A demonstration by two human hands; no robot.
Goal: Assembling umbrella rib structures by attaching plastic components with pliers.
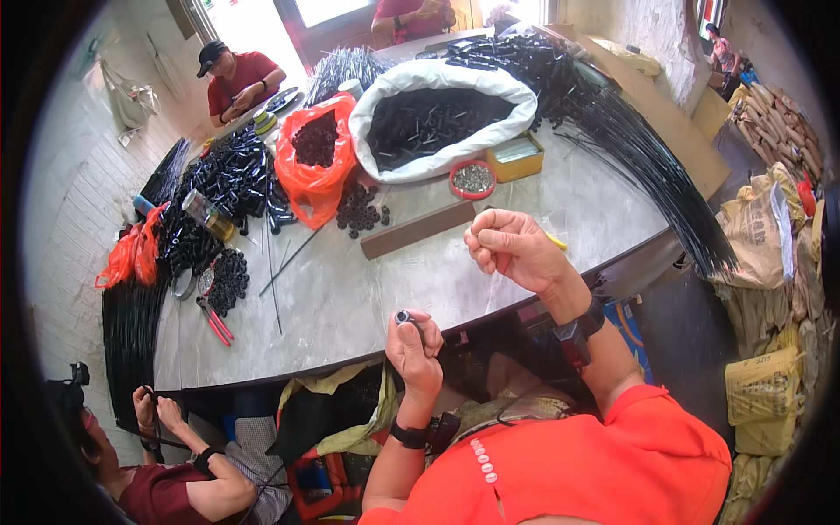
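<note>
My left hand (416,354), just off the near edge of the table, is closed around a small black tube-shaped part (402,317). The part's round open end points up past my thumb and fingers. Higher and to the right, my right hand (518,249) is held over the table with thumb and fingertips pinched together. Whatever lies in that pinch is too small to make out. Close to the right hand are a flat brown bar (418,230), a red round dish (473,195) of small metal pieces and a yellow box (518,166).
On the grey table (350,297) stand a white sack (437,170) of black parts and a red plastic bag (317,197). Black part heaps (236,175), thin black rods (643,157) and red-handled pliers (215,324) lie around. Co-workers sit lower left (175,486) and across (241,83).
</note>
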